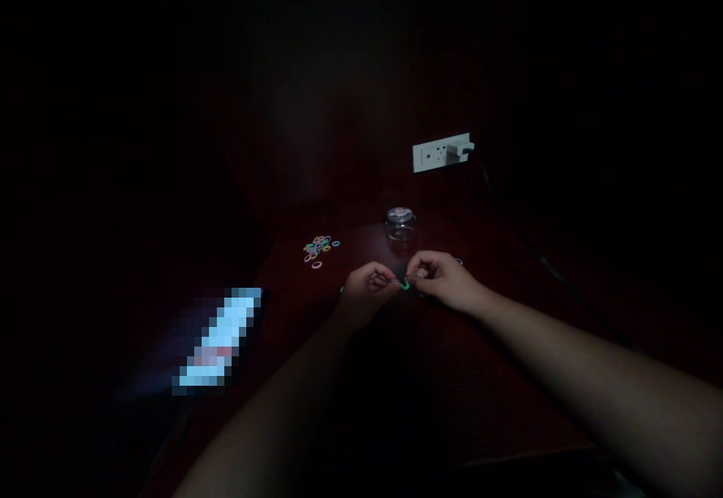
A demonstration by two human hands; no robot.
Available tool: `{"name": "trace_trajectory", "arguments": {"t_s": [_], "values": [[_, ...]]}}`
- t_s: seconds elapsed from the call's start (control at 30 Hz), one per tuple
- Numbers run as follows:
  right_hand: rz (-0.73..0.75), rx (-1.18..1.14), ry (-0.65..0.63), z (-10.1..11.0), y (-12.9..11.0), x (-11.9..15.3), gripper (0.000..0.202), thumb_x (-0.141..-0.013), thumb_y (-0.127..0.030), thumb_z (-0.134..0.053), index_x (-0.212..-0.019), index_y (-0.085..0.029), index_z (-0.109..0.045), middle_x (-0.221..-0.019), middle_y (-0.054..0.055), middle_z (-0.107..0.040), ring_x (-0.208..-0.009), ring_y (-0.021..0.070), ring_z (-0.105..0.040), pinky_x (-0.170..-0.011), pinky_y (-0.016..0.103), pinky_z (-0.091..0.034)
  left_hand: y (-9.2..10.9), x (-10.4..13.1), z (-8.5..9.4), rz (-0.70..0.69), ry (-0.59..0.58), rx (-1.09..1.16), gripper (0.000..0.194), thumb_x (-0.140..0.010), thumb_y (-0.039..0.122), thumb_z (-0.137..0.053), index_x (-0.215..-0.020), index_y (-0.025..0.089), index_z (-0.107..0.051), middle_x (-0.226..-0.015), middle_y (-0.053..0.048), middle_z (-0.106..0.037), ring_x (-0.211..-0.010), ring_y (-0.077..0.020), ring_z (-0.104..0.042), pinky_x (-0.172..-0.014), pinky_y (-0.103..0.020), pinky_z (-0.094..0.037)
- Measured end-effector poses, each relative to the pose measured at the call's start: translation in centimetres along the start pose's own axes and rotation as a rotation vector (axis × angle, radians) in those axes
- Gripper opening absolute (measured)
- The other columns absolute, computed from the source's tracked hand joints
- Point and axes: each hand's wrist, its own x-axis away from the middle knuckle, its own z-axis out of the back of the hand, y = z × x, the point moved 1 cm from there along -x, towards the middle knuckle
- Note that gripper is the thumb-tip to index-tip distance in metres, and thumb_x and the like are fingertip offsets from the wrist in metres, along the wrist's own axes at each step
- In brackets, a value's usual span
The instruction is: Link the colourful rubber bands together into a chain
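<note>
In the head view, my left hand [368,288] and my right hand [440,278] meet over the middle of the dark red table, fingertips pinched a short gap apart. Between them shows a small green hair tie [405,285], curved downward, with its ends hidden in my fingers. Just behind my hands stands a clear lidded jar [401,233]. Several pastel hair ties [317,247] lie in a loose pile to the left of the jar. Part of another band [459,261] peeks out beyond my right hand, and a bit of green shows beside my left wrist.
A bright screen [220,340], blurred into blocks, glows at the left table edge. On the wall behind is a white socket plate [429,156] with a plug [460,149], its dark cable running down the right side. Most of the surroundings are too dark to make out.
</note>
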Motion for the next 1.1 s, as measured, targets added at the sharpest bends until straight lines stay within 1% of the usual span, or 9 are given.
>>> {"name": "trace_trajectory", "arguments": {"t_s": [0.17, 0.33, 0.4, 0.5, 0.57, 0.73, 0.9, 1.0, 1.1], "values": [[-0.020, 0.047, -0.003, 0.01, 0.18, -0.06, 0.015, -0.068, -0.026, -0.060, -0.074, -0.014, -0.054, -0.046, -0.005, -0.047, -0.039, 0.0055, -0.039, -0.039, 0.018, -0.028, 0.14, -0.02, 0.14, -0.012, 0.023, -0.007, 0.018, -0.066, 0.026, -0.066, -0.074, 0.013, -0.056, -0.065, 0.000, -0.059, -0.056, -0.0074, -0.052, -0.052, -0.018, -0.038], [-0.002, 0.158, -0.031, 0.00, 0.06, -0.01, 0.016, -0.069, -0.029, -0.059, -0.073, -0.014, -0.057, -0.048, -0.005, -0.046, -0.041, 0.0051, -0.036, -0.040, 0.018, -0.026, 0.37, -0.04, 0.07, -0.003, 0.043, 0.046, 0.016, -0.069, 0.024, -0.063, -0.076, 0.013, -0.054, -0.079, -0.005, -0.064, -0.067, -0.0103, -0.058, -0.059, -0.021, -0.042], [0.001, 0.181, -0.042, -0.08, -0.05, 0.05, 0.015, -0.069, -0.028, -0.059, -0.073, -0.014, -0.057, -0.048, -0.005, -0.045, -0.042, 0.0051, -0.035, -0.041, 0.018, -0.025, 0.36, -0.10, 0.05, -0.012, 0.049, 0.046, 0.017, -0.068, 0.024, -0.063, -0.075, 0.013, -0.054, -0.076, -0.004, -0.064, -0.066, -0.0102, -0.058, -0.060, -0.021, -0.042], [0.005, 0.188, -0.060, -0.19, -0.15, 0.13, 0.015, -0.069, -0.028, -0.059, -0.073, -0.014, -0.059, -0.048, -0.005, -0.044, -0.042, 0.0053, -0.035, -0.041, 0.019, -0.025, 0.24, -0.22, 0.09, -0.022, 0.051, 0.024, 0.017, -0.067, 0.025, -0.064, -0.075, 0.013, -0.054, -0.066, -0.001, -0.060, -0.060, -0.0085, -0.055, -0.056, -0.019, -0.041], [0.014, 0.174, -0.061, -0.21, -0.19, 0.13, 0.015, -0.069, -0.028, -0.060, -0.074, -0.014, -0.060, -0.047, -0.006, -0.043, -0.042, 0.0054, -0.034, -0.041, 0.019, -0.025, 0.12, -0.29, 0.13, -0.022, 0.052, 0.022, 0.018, -0.067, 0.025, -0.065, -0.075, 0.013, -0.055, -0.064, 0.000, -0.058, -0.059, -0.0081, -0.054, -0.055, -0.019, -0.041], [0.021, 0.091, -0.017, -0.16, -0.32, 0.07, 0.015, -0.069, -0.027, -0.061, -0.075, -0.014, -0.060, -0.047, -0.006, -0.043, -0.041, 0.0050, -0.035, -0.041, 0.019, -0.025, -0.19, -0.30, 0.15, 0.004, 0.043, 0.035, 0.021, -0.065, 0.025, -0.068, -0.077, 0.013, -0.057, -0.067, -0.002, -0.061, -0.061, -0.0091, -0.056, -0.057, -0.020, -0.043], [-0.007, -0.072, 0.017, -0.20, -0.38, -0.01, 0.021, -0.067, -0.032, -0.064, -0.074, -0.014, -0.056, -0.051, -0.003, -0.054, -0.044, 0.0076, -0.048, -0.042, 0.019, -0.034, -0.27, -0.20, 0.05, 0.038, 0.049, 0.036, 0.024, -0.062, 0.028, -0.070, -0.075, 0.013, -0.058, -0.069, -0.003, -0.064, -0.061, -0.0103, -0.058, -0.055, -0.021, -0.044], [-0.027, -0.205, 0.019, -0.28, -0.37, -0.11, 0.027, -0.063, -0.033, -0.068, -0.074, -0.015, -0.051, -0.060, -0.001, -0.060, -0.046, 0.0081, -0.052, -0.044, 0.020, -0.040, -0.18, -0.16, 0.01, 0.054, 0.050, 0.042, 0.023, -0.061, 0.028, -0.071, -0.074, 0.013, -0.058, -0.068, -0.002, -0.065, -0.059, -0.0095, -0.058, -0.054, -0.020, -0.043], [-0.041, -0.295, 0.017, -0.36, -0.30, -0.22, 0.035, -0.059, -0.031, -0.072, -0.075, -0.018, -0.044, -0.066, -0.001, -0.063, -0.045, 0.0074, -0.052, -0.043, 0.020, -0.041, -0.09, -0.12, 0.01, 0.059, 0.055, 0.049, 0.023, -0.061, 0.027, -0.071, -0.074, 0.013, -0.057, -0.065, -0.001, -0.064, -0.056, -0.0080, -0.056, -0.053, -0.019, -0.041]]}}
